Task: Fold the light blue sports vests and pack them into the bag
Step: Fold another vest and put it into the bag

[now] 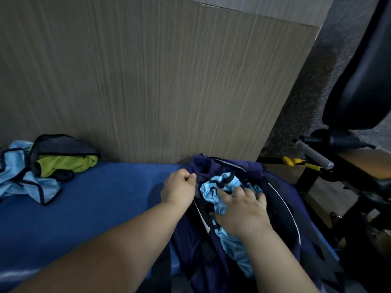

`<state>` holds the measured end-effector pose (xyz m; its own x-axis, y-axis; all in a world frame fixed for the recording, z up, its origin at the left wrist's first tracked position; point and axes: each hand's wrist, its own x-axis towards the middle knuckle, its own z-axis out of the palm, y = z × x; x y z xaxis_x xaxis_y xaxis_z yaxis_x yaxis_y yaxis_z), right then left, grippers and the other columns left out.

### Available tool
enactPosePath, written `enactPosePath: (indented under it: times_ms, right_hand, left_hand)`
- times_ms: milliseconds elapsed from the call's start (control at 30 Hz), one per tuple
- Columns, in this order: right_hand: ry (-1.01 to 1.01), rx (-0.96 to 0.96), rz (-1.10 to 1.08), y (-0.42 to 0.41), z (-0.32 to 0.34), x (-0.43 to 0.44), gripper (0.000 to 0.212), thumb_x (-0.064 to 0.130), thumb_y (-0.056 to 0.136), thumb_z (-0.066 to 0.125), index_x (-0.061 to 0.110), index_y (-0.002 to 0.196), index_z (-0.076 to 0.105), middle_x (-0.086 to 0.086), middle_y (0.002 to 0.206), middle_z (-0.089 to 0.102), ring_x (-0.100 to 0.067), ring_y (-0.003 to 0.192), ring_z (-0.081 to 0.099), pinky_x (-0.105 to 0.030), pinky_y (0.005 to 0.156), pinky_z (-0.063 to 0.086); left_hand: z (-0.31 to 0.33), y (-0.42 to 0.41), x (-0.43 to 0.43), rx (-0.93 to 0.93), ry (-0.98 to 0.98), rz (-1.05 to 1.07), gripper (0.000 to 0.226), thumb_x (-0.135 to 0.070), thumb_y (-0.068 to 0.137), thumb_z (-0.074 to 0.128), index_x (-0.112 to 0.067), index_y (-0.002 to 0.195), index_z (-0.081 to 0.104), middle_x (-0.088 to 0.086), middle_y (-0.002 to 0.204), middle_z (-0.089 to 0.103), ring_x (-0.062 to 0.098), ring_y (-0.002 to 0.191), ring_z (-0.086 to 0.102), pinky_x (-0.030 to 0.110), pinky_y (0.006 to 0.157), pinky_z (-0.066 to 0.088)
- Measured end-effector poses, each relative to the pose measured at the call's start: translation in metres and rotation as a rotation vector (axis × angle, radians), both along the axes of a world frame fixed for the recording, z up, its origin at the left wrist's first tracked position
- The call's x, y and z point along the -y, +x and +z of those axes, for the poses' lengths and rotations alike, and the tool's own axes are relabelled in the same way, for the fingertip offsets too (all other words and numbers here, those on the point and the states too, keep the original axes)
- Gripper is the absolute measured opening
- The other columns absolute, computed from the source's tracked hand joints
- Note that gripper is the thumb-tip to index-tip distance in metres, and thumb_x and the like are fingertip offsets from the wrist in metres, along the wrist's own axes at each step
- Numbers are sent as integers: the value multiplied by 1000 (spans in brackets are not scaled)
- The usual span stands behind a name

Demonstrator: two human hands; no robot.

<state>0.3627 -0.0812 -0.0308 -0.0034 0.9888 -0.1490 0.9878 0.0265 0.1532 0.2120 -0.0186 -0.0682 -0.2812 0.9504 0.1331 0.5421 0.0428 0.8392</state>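
Observation:
A dark navy bag (285, 199) lies open on the right end of the blue surface (95, 204). A light blue sports vest (230, 244) with black trim sits bunched in the bag's opening. My right hand (241, 210) presses down on the vest with its fingers spread and straight. My left hand (179, 188) pinches the bag's left rim and holds it back. More light blue vests (27, 182) lie crumpled at the far left of the surface.
A green garment (67, 163) and a dark grey one (63, 145) lie beside the left pile. A wood-grain panel (148, 81) rises behind the surface. A black chair (359, 70) and a stand with a grey handle (313, 155) crowd the right side.

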Motion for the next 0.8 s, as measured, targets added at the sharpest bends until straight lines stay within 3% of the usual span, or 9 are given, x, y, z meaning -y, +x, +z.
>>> enactPosePath:
  times_ms: [133, 233, 300, 333, 400, 433, 567, 733, 800]
  right_hand:
    - [-15, 1, -2, -1, 1, -1, 70, 71, 92, 32, 41, 154, 18, -2, 156, 21, -29, 145, 14, -53, 117, 3]
    - [-9, -53, 16, 2, 0, -1, 68, 69, 92, 34, 42, 153, 20, -1, 159, 16, -27, 147, 8, -52, 118, 3]
    - [82, -149, 44, 5, 0, -2, 63, 68, 93, 36, 44, 151, 26, 3, 160, 13, -23, 148, 5, -50, 119, 3]
    - [158, -197, 59, 7, 0, -1, 59, 65, 94, 36, 46, 149, 29, 5, 161, 11, -21, 149, 3, -49, 119, 3]
    - [246, -246, 81, 10, 1, -1, 53, 61, 98, 31, 46, 149, 28, 8, 164, 5, -16, 150, -5, -50, 119, -1]
    - [216, -256, 83, 11, 1, -1, 54, 60, 99, 26, 45, 151, 24, 9, 165, 2, -15, 151, -9, -51, 119, -4]
    - [13, -210, 40, 10, 4, -4, 58, 59, 101, 18, 39, 155, 17, 9, 165, 1, -16, 151, -11, -59, 117, -5]
    - [234, -287, 62, -25, 26, 2, 52, 55, 101, 23, 37, 149, 35, 12, 159, 29, -13, 151, 9, -55, 119, 3]
    - [303, -331, 180, -55, 29, 12, 64, 62, 95, 13, 34, 147, 40, 12, 155, 36, -14, 150, 16, -49, 120, 10]
  left_hand:
    - [14, 6, -11, 145, 85, 49, 42, -36, 95, 53, -20, 58, 42, -4, 66, 46, 31, 80, 59, 38, 67, 45]
    - [12, 9, -9, 88, 84, -18, 36, -39, 96, 50, -23, 64, 45, -5, 74, 49, 32, 87, 60, 42, 73, 48]
    - [8, 11, -2, -38, 51, -96, 19, -41, 97, 47, -27, 86, 54, -4, 92, 58, 28, 100, 59, 44, 84, 48]
    - [4, 11, 2, -103, 38, -144, 20, -42, 98, 45, -29, 107, 55, -3, 111, 59, 26, 112, 55, 43, 92, 45]
    - [-3, 10, 12, -196, -15, -292, 46, -48, 100, 36, -35, 144, 33, -4, 148, 41, 22, 136, 37, 43, 110, 31]
    - [-6, 10, 16, -241, -41, -366, 53, -51, 100, 31, -39, 150, 19, -8, 157, 26, 19, 144, 25, 44, 115, 21]
    - [-11, 0, 29, -408, -142, -521, 57, -59, 99, 16, -47, 150, -5, -20, 159, -13, 9, 148, -11, 45, 119, -5]
    - [-7, -54, 47, -496, -143, -404, 57, -59, 98, 14, -45, 151, -4, -19, 160, -11, 10, 147, -17, 46, 118, -11]
    - [-9, -89, 56, -525, -177, -306, 57, -59, 98, 16, -44, 152, 1, -17, 161, -7, 11, 148, -16, 47, 119, -11]
